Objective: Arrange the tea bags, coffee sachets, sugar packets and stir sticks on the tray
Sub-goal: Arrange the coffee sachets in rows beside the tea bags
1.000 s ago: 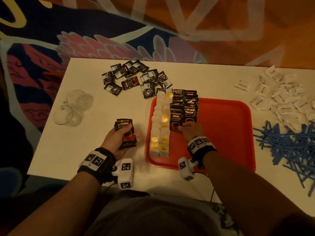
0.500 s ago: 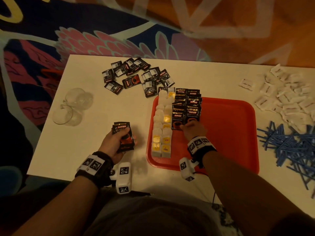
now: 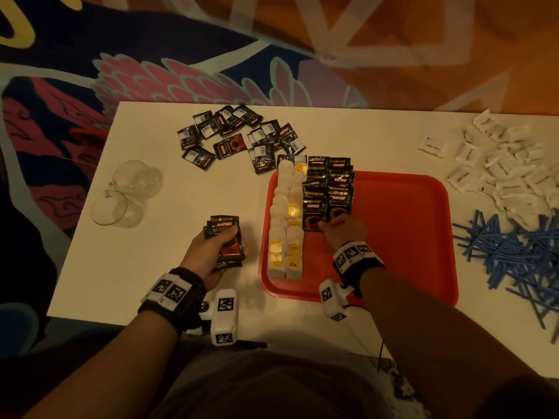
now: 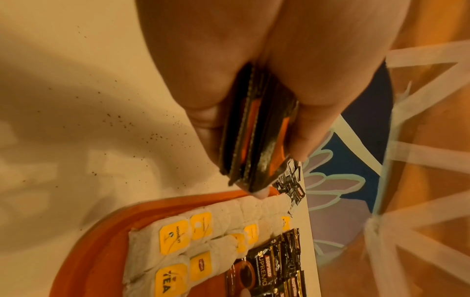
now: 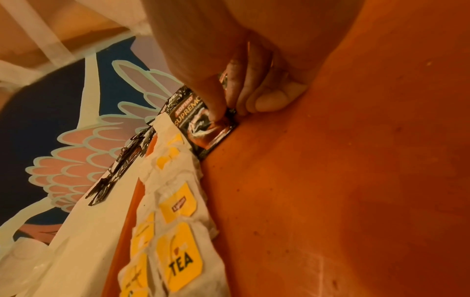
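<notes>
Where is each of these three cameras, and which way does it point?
Head: worn on the head, looks down at the table, red tray, both forearms and hands.
Left wrist: looks along the left hand at its sachet stack, tea bags beyond.
Right wrist: looks along the right hand, fingertips on a tray sachet.
Shared: tray, tea bags and laid sachets show in all three.

Red tray (image 3: 408, 237): two tea bag rows (image 3: 286, 225) at left edge, black coffee sachets (image 3: 328, 192) overlapped beside. Loose sachets (image 3: 236, 137), white sugar packets (image 3: 508, 164), blue stir sticks (image 3: 514, 252) on table.
</notes>
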Tool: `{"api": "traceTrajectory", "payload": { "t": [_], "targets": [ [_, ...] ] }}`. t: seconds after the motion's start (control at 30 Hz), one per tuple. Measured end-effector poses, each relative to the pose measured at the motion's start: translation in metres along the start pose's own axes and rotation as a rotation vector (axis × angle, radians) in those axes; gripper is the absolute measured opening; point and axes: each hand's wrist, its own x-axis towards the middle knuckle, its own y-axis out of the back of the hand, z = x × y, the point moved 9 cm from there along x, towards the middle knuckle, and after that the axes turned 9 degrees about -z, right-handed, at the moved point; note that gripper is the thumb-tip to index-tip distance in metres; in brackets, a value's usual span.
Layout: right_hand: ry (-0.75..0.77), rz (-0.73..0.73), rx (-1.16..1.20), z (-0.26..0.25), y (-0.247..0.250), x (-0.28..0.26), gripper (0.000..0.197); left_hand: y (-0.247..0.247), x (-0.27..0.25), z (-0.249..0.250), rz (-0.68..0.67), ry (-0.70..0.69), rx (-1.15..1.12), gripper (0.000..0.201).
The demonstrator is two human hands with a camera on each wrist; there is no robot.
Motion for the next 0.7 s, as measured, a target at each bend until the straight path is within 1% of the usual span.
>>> {"api": "traceTrajectory", "payload": {
  "t": [0.1, 0.2, 0.27, 0.37, 0.43, 0.47, 0.5, 0.57, 0.63, 0.7],
  "targets": [
    [0.01, 0.035, 0.008, 0.0, 0.01, -0.007, 0.024, -0.008, -0.001, 0.006, -0.009, -0.026, 0.052, 0.039],
    [0.061, 0.023, 0.066, -0.008, 0.016, -0.017, 0.021, -0.02, 0.0, 0.013, -0.005, -0.071, 0.062, 0.038],
    [0.178, -0.059, 0.172, -0.023, 0.009, -0.027, 0.022, -0.03, 0.001, 0.017, -0.006, -0.097, 0.066, 0.038],
    [0.416, -0.285, 0.236, -0.061, -0.007, -0.06, 0.019, -0.049, 0.002, 0.021, -0.036, -0.103, 0.066, 0.04],
    [0.492, -0.421, 0.25, -0.079, -0.017, -0.084, 0.018, -0.063, 0.003, 0.021, -0.079, -0.093, 0.058, 0.041],
    [0.496, -0.449, 0.266, -0.084, -0.019, -0.092, 0.02, -0.071, 0.002, 0.021, -0.112, -0.089, 0.059, 0.04],
    [0.495, -0.451, 0.29, -0.087, -0.021, -0.096, 0.022, -0.079, 0.0, 0.021, -0.143, -0.088, 0.062, 0.038],
    [0.51, -0.388, 0.328, -0.091, -0.016, -0.101, 0.021, -0.095, -0.003, 0.023, -0.199, -0.093, 0.056, 0.035],
    [0.501, -0.326, 0.359, -0.089, -0.009, -0.101, 0.016, -0.109, -0.007, 0.026, -0.252, -0.097, 0.034, 0.039],
    [0.5, -0.328, 0.362, -0.088, 0.0, -0.105, 0.015, -0.116, -0.01, 0.031, -0.279, -0.097, -0.015, 0.045]
  ]
}}
